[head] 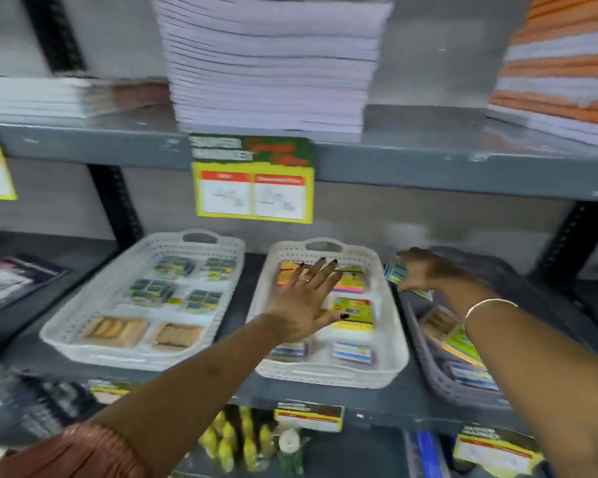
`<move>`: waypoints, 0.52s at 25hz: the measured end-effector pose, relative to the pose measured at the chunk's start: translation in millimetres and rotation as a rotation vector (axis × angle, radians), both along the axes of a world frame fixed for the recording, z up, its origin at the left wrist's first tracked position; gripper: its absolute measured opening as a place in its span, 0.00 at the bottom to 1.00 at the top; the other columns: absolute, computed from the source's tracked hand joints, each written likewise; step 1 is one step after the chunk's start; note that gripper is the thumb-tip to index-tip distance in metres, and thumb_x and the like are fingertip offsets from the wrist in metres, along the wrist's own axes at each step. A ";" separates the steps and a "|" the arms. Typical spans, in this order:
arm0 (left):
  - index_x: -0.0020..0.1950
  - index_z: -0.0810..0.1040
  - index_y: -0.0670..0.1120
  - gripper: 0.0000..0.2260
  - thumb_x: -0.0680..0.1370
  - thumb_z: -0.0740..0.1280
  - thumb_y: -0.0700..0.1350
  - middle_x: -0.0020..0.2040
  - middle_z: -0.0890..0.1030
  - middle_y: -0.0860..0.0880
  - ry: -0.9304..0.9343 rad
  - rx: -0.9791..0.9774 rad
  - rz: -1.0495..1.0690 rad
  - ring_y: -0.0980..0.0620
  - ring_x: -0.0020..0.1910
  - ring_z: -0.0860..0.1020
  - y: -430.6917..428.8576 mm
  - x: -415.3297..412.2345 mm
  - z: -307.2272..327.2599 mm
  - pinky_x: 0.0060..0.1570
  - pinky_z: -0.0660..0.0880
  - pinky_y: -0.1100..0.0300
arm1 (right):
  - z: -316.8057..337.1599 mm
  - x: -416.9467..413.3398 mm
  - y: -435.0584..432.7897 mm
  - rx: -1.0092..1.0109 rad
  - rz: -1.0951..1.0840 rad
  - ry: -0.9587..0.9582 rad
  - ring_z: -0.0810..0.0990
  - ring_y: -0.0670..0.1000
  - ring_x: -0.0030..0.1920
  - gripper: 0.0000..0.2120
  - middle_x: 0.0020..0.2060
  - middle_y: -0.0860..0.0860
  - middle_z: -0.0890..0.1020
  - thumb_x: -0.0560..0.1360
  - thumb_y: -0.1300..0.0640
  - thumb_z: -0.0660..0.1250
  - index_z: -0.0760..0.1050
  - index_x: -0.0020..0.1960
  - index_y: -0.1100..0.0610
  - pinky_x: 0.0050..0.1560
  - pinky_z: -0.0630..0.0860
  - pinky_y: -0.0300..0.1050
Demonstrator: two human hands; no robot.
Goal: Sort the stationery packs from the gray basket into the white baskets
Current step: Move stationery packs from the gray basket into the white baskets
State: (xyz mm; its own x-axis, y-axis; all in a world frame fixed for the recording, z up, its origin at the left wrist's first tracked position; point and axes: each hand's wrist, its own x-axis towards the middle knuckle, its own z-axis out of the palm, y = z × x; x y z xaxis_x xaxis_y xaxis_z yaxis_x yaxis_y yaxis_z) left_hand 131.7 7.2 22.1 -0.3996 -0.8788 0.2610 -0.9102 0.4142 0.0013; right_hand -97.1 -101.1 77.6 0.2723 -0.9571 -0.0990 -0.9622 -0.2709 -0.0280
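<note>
Two white baskets stand side by side on a grey shelf. The left white basket (83,315) holds several blue-yellow packs and tan packs. The middle white basket (390,326) holds bright sticky-note packs and small blue-white packs. My left hand (304,301) hovers flat over this basket, fingers spread, holding nothing. The gray basket (425,367) sits at the right with several packs inside. My right hand (422,270) is above its far end, closed on a small blue-striped stationery pack (396,274).
A yellow price tag (252,188) hangs from the upper shelf edge (428,170), close above the baskets. Stacks of notebooks (270,63) fill that upper shelf. Dark packs (11,281) lie at the left. Yellow items (235,439) sit on the shelf below.
</note>
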 end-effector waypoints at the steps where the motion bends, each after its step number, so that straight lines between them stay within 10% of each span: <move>1: 0.75 0.49 0.47 0.39 0.70 0.39 0.67 0.77 0.48 0.48 0.007 -0.009 0.039 0.50 0.74 0.43 8.9 28.7 3.1 0.71 0.39 0.48 | 3.3 26.8 2.3 -0.004 0.034 0.016 0.76 0.59 0.62 0.33 0.62 0.59 0.76 0.64 0.47 0.72 0.72 0.65 0.59 0.60 0.75 0.48; 13: 0.74 0.53 0.44 0.46 0.68 0.35 0.74 0.75 0.51 0.44 0.143 0.006 0.459 0.45 0.74 0.51 123.4 389.5 -18.3 0.69 0.54 0.45 | -11.6 336.0 51.3 -0.030 0.291 -0.064 0.75 0.59 0.64 0.31 0.64 0.59 0.75 0.66 0.48 0.73 0.72 0.65 0.60 0.62 0.74 0.49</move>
State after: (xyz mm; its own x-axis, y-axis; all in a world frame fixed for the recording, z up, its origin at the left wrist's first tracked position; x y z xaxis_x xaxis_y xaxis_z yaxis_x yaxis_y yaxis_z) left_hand 521.2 130.5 3.7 0.0696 -0.9577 0.2791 -0.9895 -0.0308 0.1411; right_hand 238.9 -49.8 66.0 0.5405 -0.8401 -0.0459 -0.8405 -0.5367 -0.0739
